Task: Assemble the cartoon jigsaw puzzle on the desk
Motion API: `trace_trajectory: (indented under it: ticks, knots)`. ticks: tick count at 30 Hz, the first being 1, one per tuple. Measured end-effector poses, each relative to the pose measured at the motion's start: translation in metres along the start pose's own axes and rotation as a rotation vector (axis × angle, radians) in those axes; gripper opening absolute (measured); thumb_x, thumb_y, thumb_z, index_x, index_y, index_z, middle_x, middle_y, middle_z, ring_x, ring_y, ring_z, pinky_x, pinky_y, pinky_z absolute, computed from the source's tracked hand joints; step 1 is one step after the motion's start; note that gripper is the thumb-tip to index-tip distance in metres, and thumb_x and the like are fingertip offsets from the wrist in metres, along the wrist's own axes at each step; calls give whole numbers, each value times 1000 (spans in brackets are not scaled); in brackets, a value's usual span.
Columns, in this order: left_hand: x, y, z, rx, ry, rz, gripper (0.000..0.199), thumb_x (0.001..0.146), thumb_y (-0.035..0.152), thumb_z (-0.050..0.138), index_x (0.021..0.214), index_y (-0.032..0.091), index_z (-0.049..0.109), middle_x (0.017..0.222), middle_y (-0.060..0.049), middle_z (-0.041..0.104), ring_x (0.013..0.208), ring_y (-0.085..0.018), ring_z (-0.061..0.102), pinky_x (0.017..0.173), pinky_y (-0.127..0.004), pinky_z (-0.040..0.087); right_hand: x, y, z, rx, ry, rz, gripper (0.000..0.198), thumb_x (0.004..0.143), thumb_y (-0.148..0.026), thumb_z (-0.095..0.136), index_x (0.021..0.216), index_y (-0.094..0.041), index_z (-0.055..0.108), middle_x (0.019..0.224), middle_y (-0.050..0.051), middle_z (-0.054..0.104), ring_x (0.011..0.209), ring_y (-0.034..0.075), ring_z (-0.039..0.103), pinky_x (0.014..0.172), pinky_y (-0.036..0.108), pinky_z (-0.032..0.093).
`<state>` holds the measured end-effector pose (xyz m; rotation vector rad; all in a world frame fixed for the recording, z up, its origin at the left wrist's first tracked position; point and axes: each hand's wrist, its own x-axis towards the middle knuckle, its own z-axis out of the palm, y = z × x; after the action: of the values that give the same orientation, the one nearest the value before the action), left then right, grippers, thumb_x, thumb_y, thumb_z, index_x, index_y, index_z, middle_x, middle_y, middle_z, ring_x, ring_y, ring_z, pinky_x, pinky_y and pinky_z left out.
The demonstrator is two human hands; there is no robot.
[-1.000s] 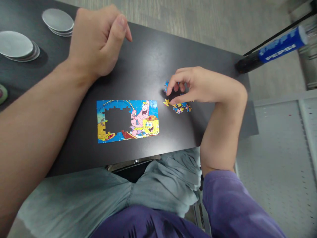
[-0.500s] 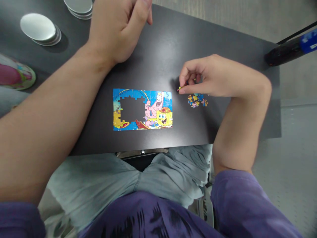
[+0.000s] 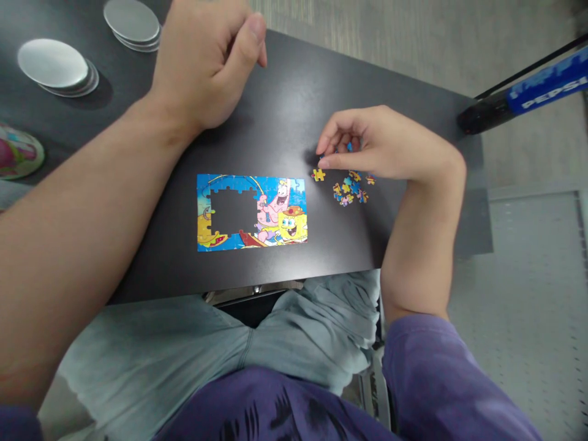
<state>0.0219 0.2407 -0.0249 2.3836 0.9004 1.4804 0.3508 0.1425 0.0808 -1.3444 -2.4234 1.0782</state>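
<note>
A cartoon jigsaw puzzle (image 3: 294, 199) lies flat on the dark table, with a rectangular gap left of its middle. To its upper right is my right hand (image 3: 353, 139), thumb and forefinger slightly apart. Just below the thumb tip a yellow puzzle piece (image 3: 318, 175) lies on the table. Several loose pieces (image 3: 349, 188) are spread under and below that hand, some of them hidden by it. My left hand (image 3: 209, 64) rests curled on the table above the puzzle, its thumb against the folded fingers; no object shows in it, though its palm is hidden.
Stacked silvery discs (image 3: 52, 63) and a second such stack (image 3: 131, 21) stand at the upper left. Below them is a colourful round container (image 3: 18, 151), cut by the frame edge. A Pepsi bottle (image 3: 528, 92) lies across the table's (image 3: 285, 269) right edge.
My right thumb and forefinger have parted from their pinch, and the yellow piece now lies beside the thumb. The whole view has shifted slightly; my left hand stays curled.
</note>
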Motion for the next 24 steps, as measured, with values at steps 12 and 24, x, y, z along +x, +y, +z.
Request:
trace_trajectory:
  ticks: [12,24]
  knots:
    - [-3,23,-12,28,-67,-161,81,129,82,42,105,29,99,73,-8,56,68,-26,45,90,-54,36,-17,34,-19,-151,215,68,23,98,-45,102,94,-32,84,88,2,81,84,28,68,78,43,49]
    - [-4,13,-3,24,37,-56,82,127,83,45,96,26,96,67,-2,52,62,-22,45,81,-52,37,8,6,9,-90,-40,-76,26,85,-22,114,92,-36,94,98,0,86,85,26,75,81,47,60]
